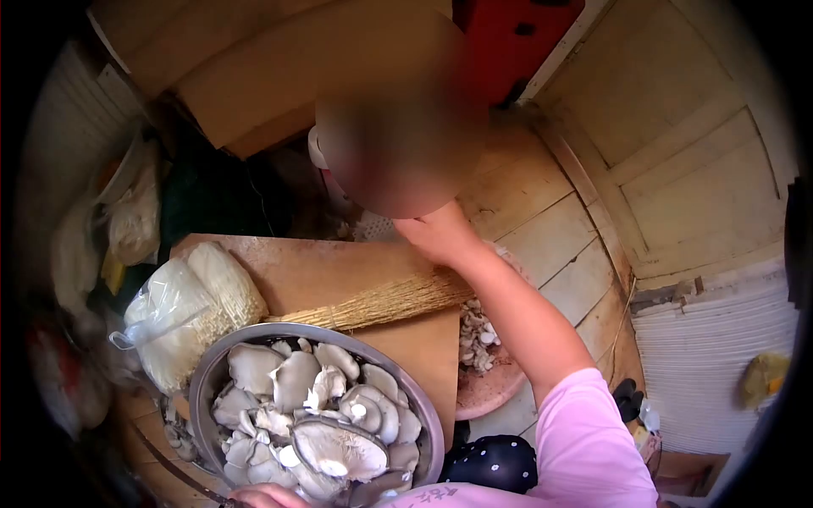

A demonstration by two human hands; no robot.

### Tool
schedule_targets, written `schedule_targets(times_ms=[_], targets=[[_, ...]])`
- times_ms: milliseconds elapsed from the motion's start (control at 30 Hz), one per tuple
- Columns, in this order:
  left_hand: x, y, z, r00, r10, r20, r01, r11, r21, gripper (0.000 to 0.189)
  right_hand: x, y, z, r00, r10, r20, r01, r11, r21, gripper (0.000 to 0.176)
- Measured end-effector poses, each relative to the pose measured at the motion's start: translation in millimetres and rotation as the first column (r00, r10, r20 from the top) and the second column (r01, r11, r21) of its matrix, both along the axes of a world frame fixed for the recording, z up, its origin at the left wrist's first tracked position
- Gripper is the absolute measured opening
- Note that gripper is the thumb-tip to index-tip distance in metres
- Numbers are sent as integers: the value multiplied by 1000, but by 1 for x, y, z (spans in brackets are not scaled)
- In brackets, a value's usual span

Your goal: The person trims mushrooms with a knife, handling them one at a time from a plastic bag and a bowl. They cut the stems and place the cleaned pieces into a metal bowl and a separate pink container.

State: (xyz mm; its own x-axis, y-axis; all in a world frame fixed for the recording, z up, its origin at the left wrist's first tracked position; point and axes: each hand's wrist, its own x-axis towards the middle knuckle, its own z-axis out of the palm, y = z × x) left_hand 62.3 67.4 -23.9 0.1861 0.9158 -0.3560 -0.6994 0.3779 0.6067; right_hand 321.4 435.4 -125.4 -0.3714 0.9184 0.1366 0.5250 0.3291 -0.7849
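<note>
Two hands noted. The right hand [436, 233] is stretched forward past the far edge of the brown wooden bench [322, 271], just beyond the bundled straw hand-broom [381, 303] lying across it. Its fingers run into a blurred patch, so whether the grip is apart or together cannot be told. The left hand [264, 497] shows only as a sliver at the bottom edge, beside the round grey metal bowl [207, 377]; grip likewise cannot be told. The bowl is heaped with grey-white oyster mushrooms [313, 415]. A clear plastic bag of white enoki mushrooms [190, 309] lies just left of the bowl. A round pink basin [491, 394] holding mushroom trimmings sits to the right.
</note>
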Motion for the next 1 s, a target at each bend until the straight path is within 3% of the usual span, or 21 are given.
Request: schedule_targets(times_ms=[133, 200, 233, 300, 333, 400, 433, 500, 533, 600, 667, 833, 900, 1000], targets=[[0, 7, -9, 998, 54, 36, -54, 998, -13, 37, -26, 52, -73, 971, 151, 184, -149, 988, -28, 35], [-2, 7, -11, 995, 80, 54, -79, 997, -16, 37, -37, 64, -93, 908, 315, 277, -272, 945, -183, 44], [-5, 6, -12, 994, 95, 60, -94, 995, -13, 37, -43, 70, -106, 910, 314, 272, -273, 945, -180, 44], [-12, 1, -15, 987, 138, 80, -137, 990, -13, 36, -53, 78, -122, 731, 474, 491, -327, 875, -357, 50], [-16, -1, -16, 983, 160, 92, -159, 987, -14, 36, -55, 80, -126, 734, 473, 487, -328, 875, -356, 50], [-26, -13, -15, 971, 206, 124, -205, 979, -17, 35, -57, 78, -125, 593, 573, 565, -262, 801, -538, 50], [-29, -12, -17, 966, 224, 126, -225, 974, -10, 35, -55, 77, -133, 596, 573, 563, -262, 801, -538, 50], [-35, -22, -16, 952, 261, 162, -263, 965, -15, 34, -47, 77, -156, 436, 660, 613, -309, 749, -586, 44], [-38, -21, -19, 949, 269, 167, -273, 962, 0, 34, -47, 77, -149, 436, 659, 613, -308, 750, -586, 44], [-40, -14, -19, 948, 258, 185, -273, 960, 58, 32, -49, 76, -136, 376, 715, 589, -191, 682, -706, 40], [-42, -3, -15, 954, 250, 163, -273, 952, 140, 30, -48, 75, -139, 396, 687, 610, -211, 714, -667, 38], [-40, -2, -11, 929, 355, 109, -365, 926, 98, 32, -60, 81, -134, 497, 574, 651, -219, 809, -546, 34], [-36, 1, -9, 920, 379, 101, -387, 920, 67, 32, -70, 89, -132, 417, 599, 684, -453, 789, -415, 36], [-36, 9, -13, 909, 398, 120, -414, 895, 168, 31, -85, 93, -117, 399, 660, 637, -568, 723, -393, 41]])
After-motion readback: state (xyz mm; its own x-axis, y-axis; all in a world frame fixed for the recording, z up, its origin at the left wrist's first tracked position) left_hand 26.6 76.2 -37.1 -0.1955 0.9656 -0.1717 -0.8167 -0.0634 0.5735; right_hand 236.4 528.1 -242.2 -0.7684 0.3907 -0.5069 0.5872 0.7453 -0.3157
